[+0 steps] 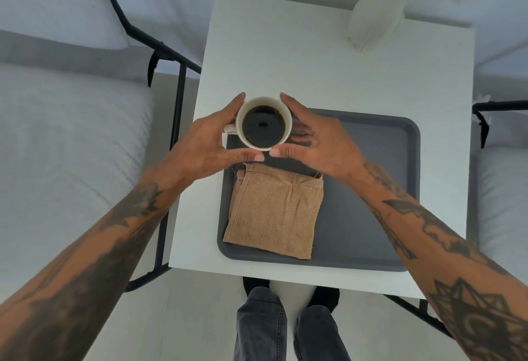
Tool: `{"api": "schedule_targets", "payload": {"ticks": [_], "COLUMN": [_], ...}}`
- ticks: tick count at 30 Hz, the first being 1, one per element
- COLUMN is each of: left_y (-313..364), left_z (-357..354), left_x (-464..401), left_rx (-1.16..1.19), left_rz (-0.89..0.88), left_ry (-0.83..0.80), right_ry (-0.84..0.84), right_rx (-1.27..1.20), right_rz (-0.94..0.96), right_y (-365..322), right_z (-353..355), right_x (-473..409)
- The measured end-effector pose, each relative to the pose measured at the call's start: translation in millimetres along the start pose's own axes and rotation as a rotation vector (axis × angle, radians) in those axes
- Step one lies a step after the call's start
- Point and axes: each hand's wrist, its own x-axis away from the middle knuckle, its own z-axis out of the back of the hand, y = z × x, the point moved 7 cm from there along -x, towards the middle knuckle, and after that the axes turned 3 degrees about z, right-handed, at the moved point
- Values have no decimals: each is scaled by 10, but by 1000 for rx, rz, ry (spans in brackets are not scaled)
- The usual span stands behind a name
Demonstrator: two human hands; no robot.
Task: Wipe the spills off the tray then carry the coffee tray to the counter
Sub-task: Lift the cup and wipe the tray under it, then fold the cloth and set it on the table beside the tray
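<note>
At frame centre I see my left hand (200, 143) and right hand (317, 143) cupping a cream ceramic mug of black coffee (263, 123) above the grey rectangular tray (371, 189), folded tan terry cloth (274, 212) below.

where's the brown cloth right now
In the head view, the brown cloth lies folded on the left part of the grey tray, just nearer the person than the coffee mug cupped between both hands.
</note>
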Motion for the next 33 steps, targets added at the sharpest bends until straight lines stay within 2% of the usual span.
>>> {"api": "schedule_targets", "payload": {"ticks": [3,7,8,10,12,13,14,17,19,21,23,33], "left_y": [-211,-423,-474,-554,-585,-571,-546,-497,-485,-467,-451,-414], "left_z": [-72,-216,-304,-512,-652,-678,-695,-726,-730,-727,-719,-716], "left_x": [203,840,993,1205,1296,1300,1288,1227,1212,1204,1205,1196], "left_rx": [46,127,114,61,33,31,27,-39,-83,-116,-125,-93], "left_rz": [110,282,342,437,470,460,442,405,397,397,406,437], "left_ry": [54,389,424,408,386,386,385,380,383,386,392,399], "right_ry": [40,271,355,535,647,607,495,69,-10,1,29,285], "right_rx": [-23,89,68,70,188,261,358,781,943,991,1018,1072], "right_rz": [-18,-6,-3,-15,-16,0,20,193,348,407,384,19], "right_y": [25,64,76,97,129,140,157,353,457,516,619,1197], "right_z": [-29,-71,-92,-140,-272,-407,-608,-1301,-1388,-1239,-1058,253], "right_x": [101,351,444,666,871,915,920,931,938,945,979,1304]}}
